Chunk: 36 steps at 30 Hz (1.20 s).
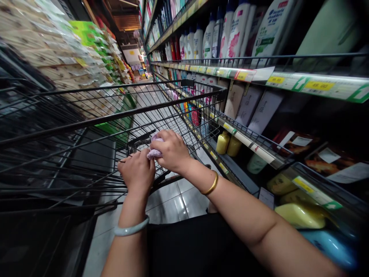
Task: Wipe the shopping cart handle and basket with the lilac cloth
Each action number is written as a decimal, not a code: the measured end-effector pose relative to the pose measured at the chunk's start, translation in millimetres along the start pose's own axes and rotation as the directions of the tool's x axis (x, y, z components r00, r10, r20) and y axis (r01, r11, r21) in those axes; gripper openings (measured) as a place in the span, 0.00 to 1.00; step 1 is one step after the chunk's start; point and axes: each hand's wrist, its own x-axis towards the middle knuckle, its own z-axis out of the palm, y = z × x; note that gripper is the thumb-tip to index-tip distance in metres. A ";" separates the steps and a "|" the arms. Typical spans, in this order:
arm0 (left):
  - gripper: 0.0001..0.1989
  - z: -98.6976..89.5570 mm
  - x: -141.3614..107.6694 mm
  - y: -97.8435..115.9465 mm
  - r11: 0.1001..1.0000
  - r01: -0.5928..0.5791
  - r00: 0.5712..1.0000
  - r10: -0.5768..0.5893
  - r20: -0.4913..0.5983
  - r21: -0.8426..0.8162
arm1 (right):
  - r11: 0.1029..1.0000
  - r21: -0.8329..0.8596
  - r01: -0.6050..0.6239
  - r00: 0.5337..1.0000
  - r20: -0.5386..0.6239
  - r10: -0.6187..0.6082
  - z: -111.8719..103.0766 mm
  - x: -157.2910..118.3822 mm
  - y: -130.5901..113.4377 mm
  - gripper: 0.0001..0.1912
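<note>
Lilac cloth [155, 154], bunched, likely light and soft, best gripped mid-wad: right hand [174, 150] curls fingers around it, left hand [137, 173] curls fingers over cart [220, 91].

A long, dark metal shelving unit [243, 180] with wire guards forms one aisle side. Glossy grey-white square floor tiles [170, 204] extend along its base. Tall stacks of beige wrapped packs [57, 71] stand opposite the unit. Toward its far end: brown slatted ceiling [125, 23] above, white rectangular panel [131, 54] below.
</note>
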 end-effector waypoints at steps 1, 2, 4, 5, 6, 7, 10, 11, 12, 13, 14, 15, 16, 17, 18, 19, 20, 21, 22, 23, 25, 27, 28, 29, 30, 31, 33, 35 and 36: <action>0.15 0.1 -0.1 0.1 1.000 0.001 1.000 -0.001 -0.009 0.003 | 1.000 0.012 -0.013 1.000 -0.015 0.013 -2.4 1.4 3.8 0.11; 0.17 0.1 -0.1 0.3 1.000 0.000 1.000 0.000 -0.015 0.003 | 0.999 0.025 -0.033 0.999 -0.038 0.034 -4.6 3.0 7.9 0.12; 0.21 0.1 0.2 0.9 1.000 -0.009 1.000 0.009 -0.022 -0.004 | 0.995 0.049 -0.083 0.991 -0.096 0.088 -7.7 5.5 14.6 0.13; 0.21 0.2 0.4 1.2 1.000 -0.014 1.000 0.014 -0.024 -0.007 | 0.993 0.058 -0.104 0.987 -0.118 0.110 -8.2 6.3 16.2 0.14; 0.21 0.3 0.7 1.4 1.000 -0.018 1.000 0.018 -0.024 -0.010 | 0.991 0.062 -0.117 0.984 -0.128 0.124 -7.8 6.4 16.3 0.14; 0.21 0.4 0.9 1.5 1.000 -0.022 0.999 0.022 -0.023 -0.011 | 0.991 0.062 -0.120 0.984 -0.128 0.127 -6.5 5.9 14.9 0.14; 0.18 1.0 1.0 1.4 1.000 -0.017 1.000 0.017 -0.007 -0.004 | 0.995 0.035 -0.093 0.991 -0.092 0.096 0.6 1.5 4.9 0.11; 0.17 1.2 0.9 1.1 1.000 -0.011 1.000 0.011 -0.001 0.000 | 0.997 0.022 -0.078 0.994 -0.076 0.079 2.7 -0.3 1.6 0.11; 0.15 1.2 0.7 0.9 1.000 -0.003 1.000 0.003 0.002 0.004 | 0.998 0.012 -0.063 0.996 -0.061 0.063 4.1 -1.6 -0.5 0.10; 0.15 1.2 0.6 0.6 1.000 0.003 1.000 -0.003 0.001 0.006 | 0.999 0.008 -0.050 0.997 -0.051 0.050 4.5 -2.4 -1.1 0.10; 0.15 1.0 0.6 0.4 1.000 0.003 1.000 -0.003 -0.001 0.005 | 0.999 0.011 -0.042 0.998 -0.048 0.043 3.7 -2.4 0.0 0.10; 0.16 0.8 0.6 0.4 1.000 0.002 1.000 -0.002 -0.004 0.002 | 0.999 0.019 -0.042 0.997 -0.060 0.043 1.9 -1.6 2.8 0.11; 0.17 0.5 0.7 0.4 1.000 -0.003 1.000 0.003 -0.007 -0.002 | 0.998 0.030 -0.050 0.995 -0.084 0.053 -0.5 -0.2 6.8 0.12; 0.18 0.2 0.8 0.5 1.000 -0.008 1.000 0.008 -0.011 -0.007 | 0.997 0.040 -0.067 0.990 -0.120 0.071 -3.2 1.5 11.2 0.12; 0.19 0.0 0.9 0.6 1.000 -0.014 1.000 0.014 -0.014 -0.013 | 0.995 0.049 -0.088 0.982 -0.162 0.095 -5.6 3.3 15.5 0.12; 0.20 -0.2 0.9 0.8 1.000 -0.020 1.000 0.020 -0.017 -0.020 | 0.992 0.055 -0.112 0.972 -0.200 0.121 -7.3 4.9 18.9 0.12; 0.20 -0.3 0.8 0.9 0.999 -0.025 0.999 0.024 -0.021 -0.024 | 0.990 0.060 -0.129 0.964 -0.226 0.140 -8.0 5.9 20.9 0.12; 0.20 -0.3 0.6 0.9 0.999 -0.029 0.999 0.028 -0.026 -0.026 | 0.988 0.062 -0.138 0.961 -0.234 0.149 -7.5 6.2 21.3 0.12; 0.20 -0.3 0.4 0.9 0.999 -0.031 0.999 0.030 -0.029 -0.025 | 0.988 0.060 -0.140 0.963 -0.225 0.150 -6.2 5.8 20.2 0.11; 0.20 -0.2 0.1 0.8 0.999 -0.028 0.999 0.028 -0.032 -0.020 | 0.989 0.056 -0.134 0.968 -0.205 0.143 -4.1 4.9 18.2 0.11; 0.20 0.1 -0.4 0.7 1.000 -0.021 0.999 0.021 -0.031 -0.006 | 0.993 0.054 -0.106 0.981 -0.156 0.113 -0.1 2.7 13.8 0.10; 0.20 0.4 -0.6 0.5 1.000 -0.016 0.999 0.016 -0.032 0.003 | 0.995 0.060 -0.077 0.986 -0.141 0.085 1.0 1.8 13.1 0.10; 0.20 0.7 -0.6 0.4 1.000 -0.018 0.999 0.018 -0.037 0.006 | 0.996 0.062 -0.071 0.985 -0.153 0.080 0.1 2.3 15.0 0.10; 0.20 1.0 -0.6 0.3 1.000 -0.022 0.999 0.022 -0.044 0.007 | 0.995 0.064 -0.071 0.981 -0.178 0.082 -1.6 3.2 18.1 0.11; 0.20 1.3 -0.5 0.2 1.000 -0.027 0.998 0.028 -0.052 0.006 | 0.995 0.066 -0.079 0.973 -0.211 0.091 -3.7 4.6 21.9 0.12; 0.20 1.6 -0.4 0.2 0.999 -0.032 0.998 0.033 -0.058 0.006 | 0.993 0.068 -0.092 0.963 -0.246 0.106 -5.7 5.9 25.8 0.12; 0.20 2.2 -0.2 0.2 0.999 -0.041 0.997 0.041 -0.060 0.004 | 0.989 0.073 -0.126 0.946 -0.290 0.142 -8.0 7.9 31.0 0.12; 0.20 2.8 0.0 0.3 0.999 -0.040 0.997 0.040 -0.059 0.005 | 0.986 0.072 -0.148 0.951 -0.265 0.161 -7.3 7.9 30.9 0.11; 0.20 3.0 0.1 0.3 0.999 -0.036 0.998 0.036 -0.059 0.007 | 0.986 0.066 -0.151 0.958 -0.235 0.162 -6.1 7.3 29.3 0.10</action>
